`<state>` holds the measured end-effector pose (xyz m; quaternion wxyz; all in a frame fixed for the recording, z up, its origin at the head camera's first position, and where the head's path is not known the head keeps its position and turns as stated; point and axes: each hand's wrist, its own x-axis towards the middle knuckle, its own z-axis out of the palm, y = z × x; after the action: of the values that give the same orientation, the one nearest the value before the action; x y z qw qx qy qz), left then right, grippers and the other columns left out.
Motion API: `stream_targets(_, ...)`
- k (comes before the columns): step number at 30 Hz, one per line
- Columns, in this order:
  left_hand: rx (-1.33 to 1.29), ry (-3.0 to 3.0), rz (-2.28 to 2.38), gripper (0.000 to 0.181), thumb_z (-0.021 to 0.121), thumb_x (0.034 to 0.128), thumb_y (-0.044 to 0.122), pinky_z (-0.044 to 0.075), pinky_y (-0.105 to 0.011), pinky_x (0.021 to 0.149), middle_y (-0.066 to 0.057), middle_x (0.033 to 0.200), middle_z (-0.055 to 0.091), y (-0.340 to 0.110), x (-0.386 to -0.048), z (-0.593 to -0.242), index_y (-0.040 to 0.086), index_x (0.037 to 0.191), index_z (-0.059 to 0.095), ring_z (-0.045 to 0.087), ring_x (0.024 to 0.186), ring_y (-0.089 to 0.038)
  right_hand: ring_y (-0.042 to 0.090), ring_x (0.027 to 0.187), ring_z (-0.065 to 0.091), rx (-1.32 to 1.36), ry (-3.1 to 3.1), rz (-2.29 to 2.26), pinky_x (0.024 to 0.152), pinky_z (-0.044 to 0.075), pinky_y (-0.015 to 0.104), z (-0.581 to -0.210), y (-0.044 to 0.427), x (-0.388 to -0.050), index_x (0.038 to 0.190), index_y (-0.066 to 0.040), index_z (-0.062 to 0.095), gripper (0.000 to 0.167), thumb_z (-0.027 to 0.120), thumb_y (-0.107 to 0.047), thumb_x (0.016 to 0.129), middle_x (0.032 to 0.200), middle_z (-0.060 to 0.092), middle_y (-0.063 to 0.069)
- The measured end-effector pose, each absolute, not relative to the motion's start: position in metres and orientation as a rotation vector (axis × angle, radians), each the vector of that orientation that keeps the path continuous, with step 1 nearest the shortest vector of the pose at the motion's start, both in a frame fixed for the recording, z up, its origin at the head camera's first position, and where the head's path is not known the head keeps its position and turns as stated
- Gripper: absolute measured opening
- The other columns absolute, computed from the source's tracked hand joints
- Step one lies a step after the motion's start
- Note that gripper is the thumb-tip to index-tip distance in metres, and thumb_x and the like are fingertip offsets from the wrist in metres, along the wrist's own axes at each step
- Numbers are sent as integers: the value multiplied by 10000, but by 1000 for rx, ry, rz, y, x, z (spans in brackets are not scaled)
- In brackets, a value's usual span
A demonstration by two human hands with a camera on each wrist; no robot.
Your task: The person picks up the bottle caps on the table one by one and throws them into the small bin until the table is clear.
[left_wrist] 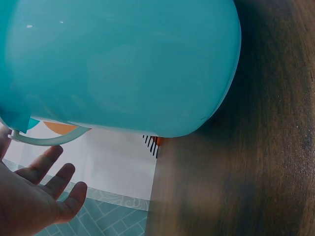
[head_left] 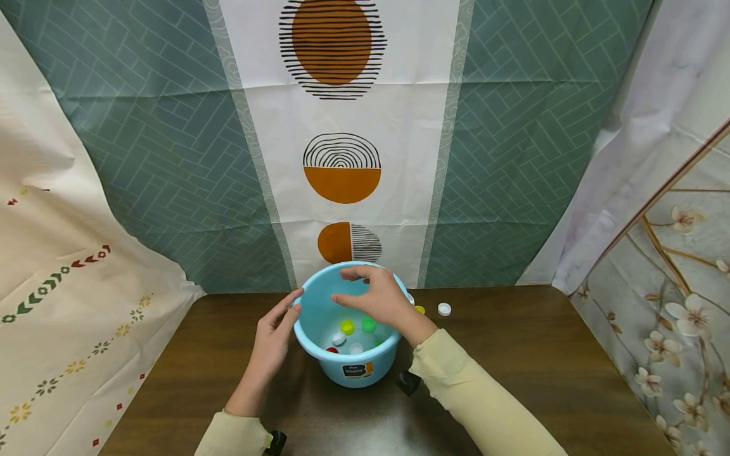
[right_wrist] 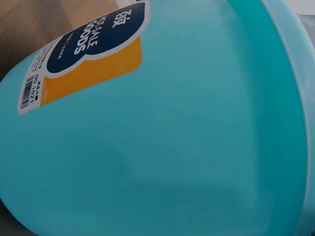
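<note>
A light blue bucket (head_left: 356, 361) stands upright on the table, with several caps inside: a yellow one (head_left: 347, 327), a green one (head_left: 368, 325), white ones (head_left: 339, 339) and part of a red one (head_left: 332, 349). My left hand (head_left: 270, 339) touches the bucket's left rim, its fingers extended; in the left wrist view the left hand (left_wrist: 42, 199) has spread fingers beside the bucket's handle (left_wrist: 49, 140). Over the bucket's opening, my right hand (head_left: 382, 297) has thumb and fingers apart, nothing visible between them. The right wrist view shows the bucket's labelled side (right_wrist: 187, 147), not the hand.
On the brown table (head_left: 502, 373), a white cap (head_left: 444, 309) lies right of the bucket. A yellow cap (head_left: 420, 310) and part of a white one (head_left: 411, 299) are close by the bucket's right side. Patterned cloth (head_left: 513, 158) hangs behind the table.
</note>
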<state>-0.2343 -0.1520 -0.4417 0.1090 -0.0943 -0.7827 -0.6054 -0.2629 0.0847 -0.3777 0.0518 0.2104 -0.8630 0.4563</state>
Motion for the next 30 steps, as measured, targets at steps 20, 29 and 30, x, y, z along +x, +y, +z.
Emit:
stream_targets(20,-281,-2298,-1840,372,533,956,302,488,-197,809,-76,1301,577,-147,-221,-419,197,1312,556,559,1127,-311,160,1104,567,515,-2514,1457,960,437,412,-372,126,-258,1158,-238,646,498,730,-505,747,1158,651,-78)
stream_targets(29,-309,-2323,-1796,380,514,968,275,490,-198,775,-125,1331,548,-148,-220,-418,186,1337,532,580,1087,-249,155,1105,551,379,-2467,1362,936,445,415,-384,184,-250,1195,-235,626,506,710,-500,771,1174,639,-72)
stream_targets(30,-307,-2324,-1796,380,515,967,275,489,-197,777,-123,1329,550,-148,-220,-418,188,1337,531,580,1086,-244,154,1103,553,361,-2464,1359,936,449,417,-386,190,-249,1195,-234,626,501,713,-491,773,1173,640,-73)
